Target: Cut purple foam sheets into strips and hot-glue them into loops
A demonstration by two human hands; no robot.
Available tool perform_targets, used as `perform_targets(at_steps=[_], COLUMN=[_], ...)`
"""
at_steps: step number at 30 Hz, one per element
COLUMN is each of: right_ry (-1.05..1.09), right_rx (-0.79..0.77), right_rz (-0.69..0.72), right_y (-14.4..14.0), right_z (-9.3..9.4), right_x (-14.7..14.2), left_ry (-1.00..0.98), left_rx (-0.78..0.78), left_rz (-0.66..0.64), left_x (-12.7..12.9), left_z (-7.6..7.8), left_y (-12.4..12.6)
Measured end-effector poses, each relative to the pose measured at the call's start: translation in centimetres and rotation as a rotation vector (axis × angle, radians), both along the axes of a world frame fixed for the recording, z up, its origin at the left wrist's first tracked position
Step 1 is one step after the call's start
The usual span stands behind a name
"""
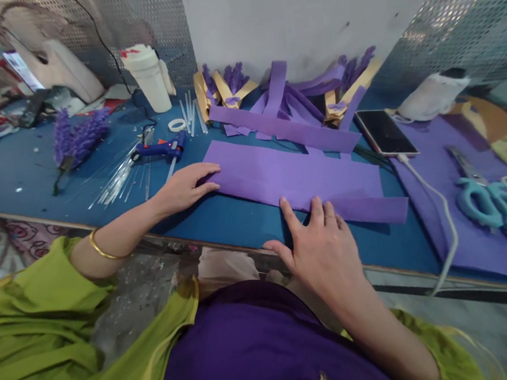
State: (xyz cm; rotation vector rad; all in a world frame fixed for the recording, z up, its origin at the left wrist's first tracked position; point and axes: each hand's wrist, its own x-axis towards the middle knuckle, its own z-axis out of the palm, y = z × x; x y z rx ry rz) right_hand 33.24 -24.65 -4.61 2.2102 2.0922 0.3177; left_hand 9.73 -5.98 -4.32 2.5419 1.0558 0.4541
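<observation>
A long purple foam or paper sheet [274,170] lies flat before me, with a narrow strip along its near right edge. At its left end rests my left hand [186,187], fingers stretched onto the corner and the thumb apart from them. My right hand [324,249] is spread palm down, its fingertips pressing on the sheet's near edge. Just behind lies a separate purple strip [283,128]. Left of the sheet sits a blue glue gun [160,148] beside several clear glue sticks [190,112].
Purple flower bunches [79,138] lie on the blue table [6,184] at left, near a white cup [148,77]. A roll of tape [177,125] sits behind the glue gun. At right are a phone [387,133] with a white cable and teal-handled scissors [499,202] on purple sheets.
</observation>
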Motion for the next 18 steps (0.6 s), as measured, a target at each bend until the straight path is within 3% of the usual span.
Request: perform_targets(at_steps=[8,12,15,18], right_ry=[-0.008,0.012,0.027,0.038], right_rx=[-0.011,-0.005,-0.003,-0.007], right_rz=[-0.007,-0.01,-0.006,-0.006], right_y=[0.0,0.0,0.0,0.0], right_z=[0.1,0.1,0.1,0.1], right_x=[0.0,-0.1,-0.1,-0.1], left_ry=[0.051,0.158,0.221,0.306], left_rx=[0.035,0.315,0.515,0.446], left_rz=[0.211,0.24,0.125,-0.109], left_x=[0.2,0.9,1.7,2.8], left_z=[0.1,0.5,0.6,0.8], left_y=[1.3,-0.6,-2.6,-4.8])
